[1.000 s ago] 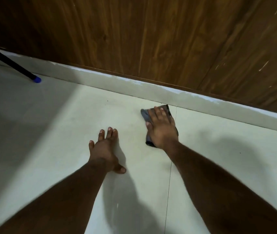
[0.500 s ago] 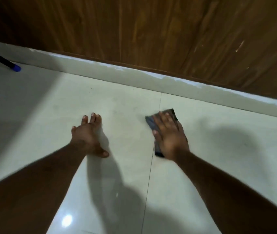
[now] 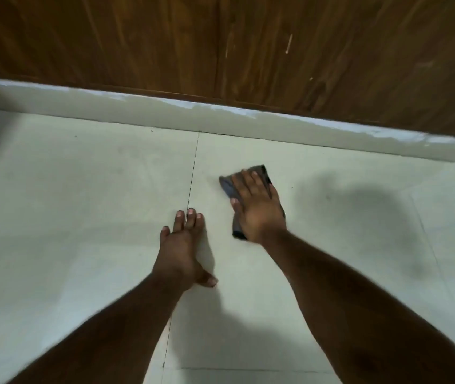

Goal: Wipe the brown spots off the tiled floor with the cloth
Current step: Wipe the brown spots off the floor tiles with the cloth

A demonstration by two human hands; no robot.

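Observation:
A dark grey cloth [image 3: 227,187] lies flat on the pale tiled floor [image 3: 82,203], on the tile right of a grout line. My right hand [image 3: 256,209] presses down on it with straight fingers, covering most of it. My left hand [image 3: 183,245] rests flat on the floor just beside the grout line, fingers straight, thumb spread to the right. A few tiny dark specks [image 3: 292,187] dot the tiles, one just right of the cloth. Larger brown spots are not plainly visible.
A pale skirting strip [image 3: 220,117] runs along the far edge of the floor below a brown wooden panel [image 3: 220,45]. A soft shadow [image 3: 365,212] falls on the tile right of the cloth. Open floor extends to the left and right.
The right hand and cloth have slid from on the grout line onto the tile right of it. The left hand has shifted right to the grout line. The view has panned right.

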